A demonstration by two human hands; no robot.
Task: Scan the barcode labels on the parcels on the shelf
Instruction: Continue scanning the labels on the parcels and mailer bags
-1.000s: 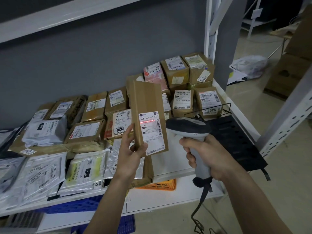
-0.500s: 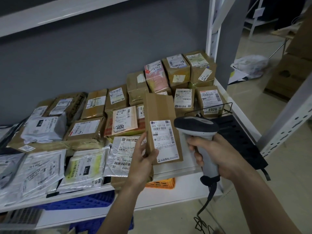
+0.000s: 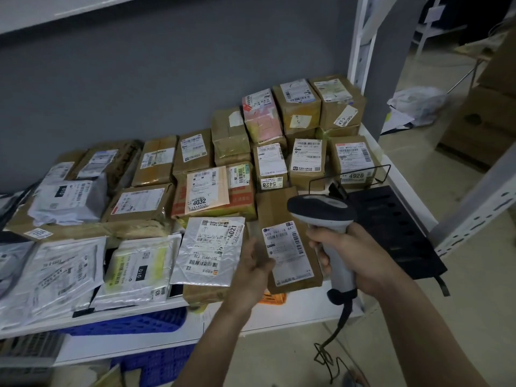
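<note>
At lower centre, the left hand (image 3: 255, 268) pinches the left edge of a flat brown parcel (image 3: 290, 241) lying on the shelf (image 3: 304, 305) front. The right hand (image 3: 351, 255) is wrapped round the scanner (image 3: 324, 216) handle just right of it. The parcel looks light and stiff, probably cardboard; its long edges seem the safest hold, keeping the label (image 3: 286, 252) uncovered.

Brown cardboard parcel (image 3: 289, 241), matt, white paper label. Silver pouch (image 3: 208, 252) at centre: crinkled glossy foil-like plastic. White poly bags (image 3: 55, 272), lower left: glossy, wrinkled. Scanner (image 3: 326, 219): smooth grey plastic. Shelf (image 3: 307, 305): white painted metal. Blue crate (image 3: 134, 322): perforated plastic.
</note>
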